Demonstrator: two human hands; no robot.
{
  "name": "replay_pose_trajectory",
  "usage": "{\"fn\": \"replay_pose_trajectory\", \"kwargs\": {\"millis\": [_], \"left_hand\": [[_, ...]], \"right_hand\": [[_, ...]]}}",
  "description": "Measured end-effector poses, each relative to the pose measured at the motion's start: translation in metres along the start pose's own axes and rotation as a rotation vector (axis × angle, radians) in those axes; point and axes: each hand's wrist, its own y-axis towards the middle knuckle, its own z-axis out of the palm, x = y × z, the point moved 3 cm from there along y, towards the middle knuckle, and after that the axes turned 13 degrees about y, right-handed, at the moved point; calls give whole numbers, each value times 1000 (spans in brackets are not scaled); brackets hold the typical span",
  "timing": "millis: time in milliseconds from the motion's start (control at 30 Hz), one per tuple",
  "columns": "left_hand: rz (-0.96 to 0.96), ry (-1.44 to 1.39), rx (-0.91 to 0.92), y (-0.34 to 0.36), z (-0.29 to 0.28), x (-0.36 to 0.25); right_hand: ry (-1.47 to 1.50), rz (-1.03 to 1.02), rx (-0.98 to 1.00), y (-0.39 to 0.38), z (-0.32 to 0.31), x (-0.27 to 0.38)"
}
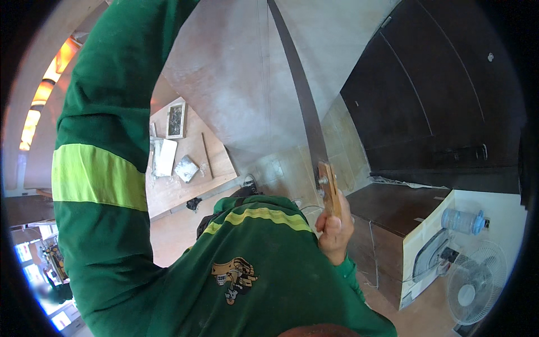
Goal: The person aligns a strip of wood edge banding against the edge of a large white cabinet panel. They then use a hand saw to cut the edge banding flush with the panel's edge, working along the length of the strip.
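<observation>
My right hand (335,233) is closed around a light wooden handle (330,191). The handle has bolt-like fittings and is joined to a long, narrow, dark flat strip (306,106). This strip stretches away from my hand past the top edge, lying over or in front of a large pale dusty surface (230,84). I cannot make out exactly what kind of tool it is. My left arm (104,174), in a green sleeve with a yellow-green band, reaches up the left side and out of the picture, so its hand is hidden.
On the left, a wooden board (222,168) bears a small frame-like box (176,119), a white sheet (165,158), a greyish block (186,168) and a thin stick (208,154). Dark cabinets (415,101), a brown box (382,202), a bluish water jug (461,221) and a fan (474,286) stand right.
</observation>
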Motion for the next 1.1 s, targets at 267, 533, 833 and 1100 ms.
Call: {"fn": "replay_pose_trajectory", "kwargs": {"millis": [267,533,833,1100], "left_hand": [[19,-25,68,1,-5,-1],[15,-44,-8,-2,-3,0],[5,13,11,-1,-7,-2],[50,8,56,0,-8,0]], "right_hand": [[52,-265,-35,218,98,-18],[26,-150,-5,121,50,-16],[-66,-187,-34,93,38,18],[122,-303,28,221,91,-13]]}}
